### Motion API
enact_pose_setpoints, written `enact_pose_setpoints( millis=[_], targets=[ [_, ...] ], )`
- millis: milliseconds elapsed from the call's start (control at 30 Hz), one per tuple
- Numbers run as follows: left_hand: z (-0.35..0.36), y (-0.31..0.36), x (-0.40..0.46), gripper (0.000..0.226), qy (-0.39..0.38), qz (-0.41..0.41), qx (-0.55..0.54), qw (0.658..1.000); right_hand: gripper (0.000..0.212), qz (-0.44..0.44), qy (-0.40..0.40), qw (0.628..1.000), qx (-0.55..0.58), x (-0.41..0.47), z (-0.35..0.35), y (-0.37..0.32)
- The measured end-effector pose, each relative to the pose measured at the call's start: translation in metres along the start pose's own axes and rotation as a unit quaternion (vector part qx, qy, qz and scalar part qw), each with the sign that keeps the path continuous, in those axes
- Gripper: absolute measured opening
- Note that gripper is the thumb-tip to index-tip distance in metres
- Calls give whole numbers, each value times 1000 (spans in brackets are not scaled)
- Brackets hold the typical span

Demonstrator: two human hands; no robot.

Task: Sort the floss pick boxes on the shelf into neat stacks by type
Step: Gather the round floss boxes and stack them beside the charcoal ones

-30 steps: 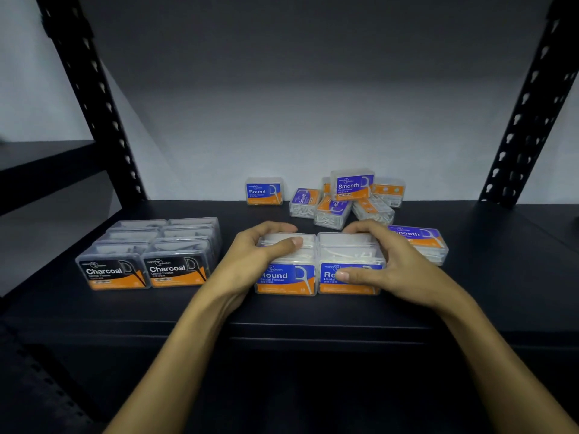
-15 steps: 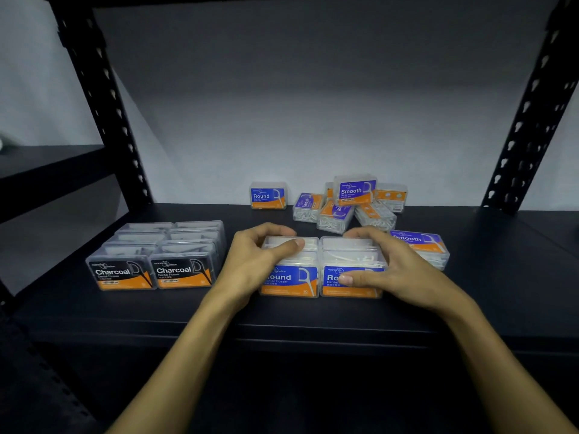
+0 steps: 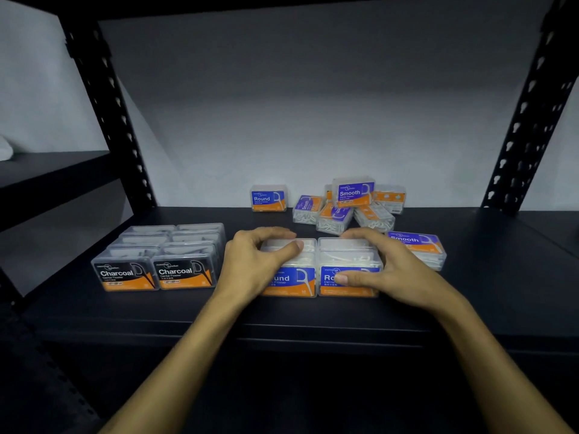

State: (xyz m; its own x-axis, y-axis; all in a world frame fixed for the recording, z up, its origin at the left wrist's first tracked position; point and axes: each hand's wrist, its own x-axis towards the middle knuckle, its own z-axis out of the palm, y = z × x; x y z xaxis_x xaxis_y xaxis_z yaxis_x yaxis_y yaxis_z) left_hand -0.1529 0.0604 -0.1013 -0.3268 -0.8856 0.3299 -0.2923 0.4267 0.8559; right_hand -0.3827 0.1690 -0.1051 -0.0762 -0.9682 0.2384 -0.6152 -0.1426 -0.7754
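Two blue-and-orange Round boxes stand side by side at the shelf's front middle. My left hand (image 3: 255, 264) grips the left Round box (image 3: 293, 281), thumb on its lid. My right hand (image 3: 391, 270) clasps the right Round box (image 3: 347, 261), thumb across its label. Black Charcoal boxes (image 3: 156, 264) form a tidy block in two rows at the front left. A lone Round box (image 3: 268, 198) stands upright at the back. To its right lies a loose heap of Smooth boxes (image 3: 347, 205). One Smooth box (image 3: 419, 245) lies flat just behind my right hand.
The black shelf board (image 3: 501, 292) runs between perforated black uprights, the left upright (image 3: 106, 111) and the right upright (image 3: 529, 120). A grey wall closes the back. A lower side shelf (image 3: 47, 170) extends on the left.
My head has tilted, so everything sits a little lower in view. Both hands keep their hold on the two Round boxes, which stay about where they were.
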Motion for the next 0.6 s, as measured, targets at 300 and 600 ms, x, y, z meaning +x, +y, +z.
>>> enact_pose_setpoints(
  millis=[300,600],
  targets=[
    [-10,37,17,25,49,90,102,989,53,-31,106,992,56,-6,-12,-22],
    [-5,29,149,56,-123,57,396,908,37,85,189,951,-229,-5,-55,31]
  ],
)
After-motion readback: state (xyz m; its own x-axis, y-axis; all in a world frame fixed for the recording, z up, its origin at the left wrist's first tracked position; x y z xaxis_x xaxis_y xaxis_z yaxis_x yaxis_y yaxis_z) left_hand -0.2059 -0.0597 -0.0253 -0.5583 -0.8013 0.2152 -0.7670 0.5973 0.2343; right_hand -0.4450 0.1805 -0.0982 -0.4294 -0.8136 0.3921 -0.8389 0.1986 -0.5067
